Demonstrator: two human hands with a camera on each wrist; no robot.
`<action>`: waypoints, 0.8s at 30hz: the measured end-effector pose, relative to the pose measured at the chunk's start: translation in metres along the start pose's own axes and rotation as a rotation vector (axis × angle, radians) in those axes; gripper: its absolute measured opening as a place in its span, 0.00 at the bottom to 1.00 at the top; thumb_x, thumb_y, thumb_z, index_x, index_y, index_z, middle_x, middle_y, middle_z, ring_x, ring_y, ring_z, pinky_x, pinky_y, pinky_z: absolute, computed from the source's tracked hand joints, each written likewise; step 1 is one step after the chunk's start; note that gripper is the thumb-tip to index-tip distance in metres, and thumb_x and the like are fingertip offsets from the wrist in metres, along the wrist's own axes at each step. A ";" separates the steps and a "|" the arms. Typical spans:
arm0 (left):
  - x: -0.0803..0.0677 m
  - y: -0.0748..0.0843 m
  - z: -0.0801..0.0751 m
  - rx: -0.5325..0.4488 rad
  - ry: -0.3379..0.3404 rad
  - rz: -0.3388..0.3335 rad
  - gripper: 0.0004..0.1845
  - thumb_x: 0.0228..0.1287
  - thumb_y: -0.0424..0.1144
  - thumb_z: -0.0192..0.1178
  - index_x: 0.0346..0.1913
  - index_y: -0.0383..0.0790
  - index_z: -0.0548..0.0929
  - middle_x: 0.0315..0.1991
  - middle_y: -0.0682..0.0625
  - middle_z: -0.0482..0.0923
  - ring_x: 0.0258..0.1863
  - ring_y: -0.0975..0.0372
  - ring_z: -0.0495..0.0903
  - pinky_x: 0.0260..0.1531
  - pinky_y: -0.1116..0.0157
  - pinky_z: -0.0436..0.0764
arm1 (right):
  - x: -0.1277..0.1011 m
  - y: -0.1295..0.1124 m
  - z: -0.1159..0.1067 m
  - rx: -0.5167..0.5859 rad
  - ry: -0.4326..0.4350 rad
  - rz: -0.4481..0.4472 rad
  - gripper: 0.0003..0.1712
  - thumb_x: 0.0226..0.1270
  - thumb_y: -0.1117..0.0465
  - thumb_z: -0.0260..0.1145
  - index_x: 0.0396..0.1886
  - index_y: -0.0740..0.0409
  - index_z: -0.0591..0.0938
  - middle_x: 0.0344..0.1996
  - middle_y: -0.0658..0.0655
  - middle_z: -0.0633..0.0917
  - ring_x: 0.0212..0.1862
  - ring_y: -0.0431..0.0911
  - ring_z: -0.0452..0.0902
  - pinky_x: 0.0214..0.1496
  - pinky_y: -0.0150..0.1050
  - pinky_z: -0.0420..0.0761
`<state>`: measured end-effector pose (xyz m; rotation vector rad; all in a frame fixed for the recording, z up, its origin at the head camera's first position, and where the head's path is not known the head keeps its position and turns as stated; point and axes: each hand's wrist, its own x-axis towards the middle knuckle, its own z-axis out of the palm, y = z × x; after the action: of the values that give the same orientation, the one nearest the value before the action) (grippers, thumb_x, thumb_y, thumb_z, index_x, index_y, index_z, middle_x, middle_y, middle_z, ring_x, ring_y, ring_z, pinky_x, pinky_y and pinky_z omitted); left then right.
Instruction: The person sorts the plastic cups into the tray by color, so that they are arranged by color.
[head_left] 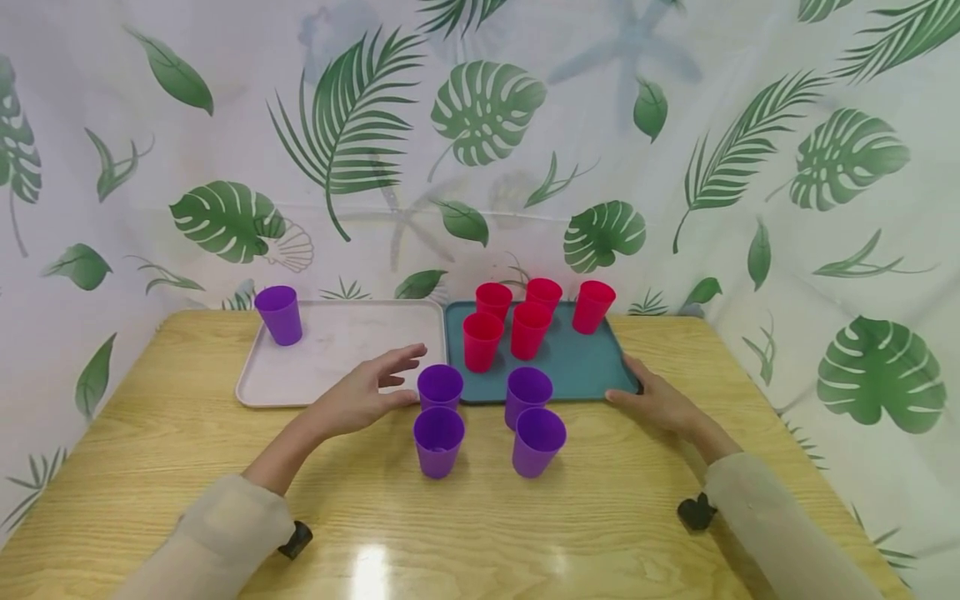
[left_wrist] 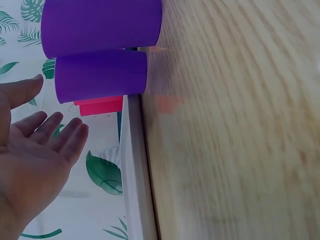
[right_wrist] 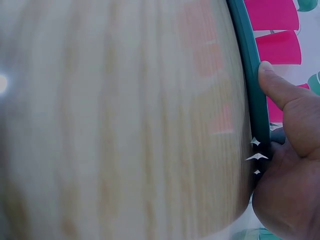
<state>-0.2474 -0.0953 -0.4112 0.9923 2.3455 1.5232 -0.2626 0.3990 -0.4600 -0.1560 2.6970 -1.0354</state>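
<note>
My left hand (head_left: 367, 393) hovers over the front right of the white tray (head_left: 322, 367), fingers spread and holding nothing. Just right of its fingertips stands a purple cup (head_left: 440, 385), partly hidden by another purple cup (head_left: 437, 450) in front. In the left wrist view the palm (left_wrist: 37, 160) is apart from the cups. My right hand (head_left: 663, 404) grips the front right corner of the teal tray (head_left: 577, 371); its thumb (right_wrist: 277, 85) lies on the rim in the right wrist view. Several red cups (head_left: 482, 346) stand upright on this tray.
On the white tray's back left corner is one purple cup (head_left: 281, 321). Two more purple cups (head_left: 534, 454) stand before the teal tray on the wooden table (head_left: 480, 533). A leaf-patterned cloth (head_left: 495, 183) hangs behind the table.
</note>
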 end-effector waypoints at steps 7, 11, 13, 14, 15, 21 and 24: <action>0.007 -0.007 0.004 -0.017 -0.065 0.010 0.35 0.73 0.30 0.61 0.77 0.24 0.60 0.76 0.31 0.62 0.74 0.39 0.64 0.71 0.42 0.68 | -0.001 -0.002 -0.001 0.012 -0.004 -0.001 0.57 0.77 0.42 0.63 0.84 0.62 0.38 0.81 0.75 0.40 0.80 0.72 0.33 0.78 0.71 0.40; 0.011 -0.009 0.006 -0.031 -0.091 0.006 0.35 0.74 0.32 0.62 0.77 0.24 0.60 0.77 0.31 0.61 0.74 0.40 0.64 0.71 0.42 0.67 | -0.001 -0.002 -0.001 0.020 -0.003 0.005 0.57 0.77 0.42 0.62 0.84 0.62 0.38 0.81 0.74 0.40 0.80 0.71 0.32 0.78 0.71 0.40; 0.012 -0.009 0.007 -0.047 -0.103 0.001 0.36 0.73 0.32 0.62 0.77 0.24 0.60 0.77 0.32 0.61 0.74 0.40 0.65 0.71 0.42 0.68 | -0.001 -0.002 -0.001 0.019 -0.005 0.007 0.57 0.77 0.42 0.62 0.84 0.62 0.38 0.81 0.74 0.40 0.80 0.72 0.32 0.78 0.71 0.40; 0.013 -0.010 0.007 -0.055 -0.108 -0.006 0.36 0.73 0.32 0.62 0.78 0.25 0.60 0.77 0.32 0.61 0.73 0.40 0.66 0.71 0.42 0.68 | -0.001 -0.002 -0.001 0.020 -0.003 0.011 0.57 0.77 0.41 0.62 0.84 0.61 0.38 0.81 0.74 0.40 0.80 0.71 0.32 0.78 0.71 0.40; 0.013 -0.010 0.007 -0.059 -0.114 -0.010 0.37 0.73 0.33 0.63 0.78 0.25 0.59 0.77 0.33 0.61 0.73 0.39 0.66 0.71 0.42 0.68 | -0.001 -0.001 -0.001 0.018 -0.004 0.012 0.57 0.77 0.41 0.62 0.84 0.61 0.38 0.81 0.74 0.40 0.80 0.71 0.32 0.78 0.71 0.40; 0.016 -0.012 0.009 -0.083 -0.138 -0.020 0.38 0.72 0.34 0.64 0.79 0.27 0.59 0.77 0.34 0.61 0.72 0.40 0.68 0.71 0.44 0.69 | -0.001 -0.001 0.000 0.007 -0.004 0.017 0.58 0.77 0.40 0.62 0.84 0.61 0.38 0.81 0.74 0.40 0.80 0.72 0.33 0.77 0.71 0.40; 0.017 -0.014 0.010 -0.093 -0.148 -0.030 0.39 0.72 0.34 0.64 0.79 0.28 0.59 0.78 0.35 0.61 0.73 0.41 0.67 0.72 0.45 0.68 | -0.002 -0.001 0.000 0.003 -0.004 0.018 0.58 0.77 0.39 0.62 0.84 0.60 0.38 0.81 0.74 0.41 0.80 0.72 0.33 0.77 0.71 0.41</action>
<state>-0.2619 -0.0808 -0.4241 1.0065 2.1601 1.4791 -0.2610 0.3985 -0.4587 -0.1323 2.6883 -1.0320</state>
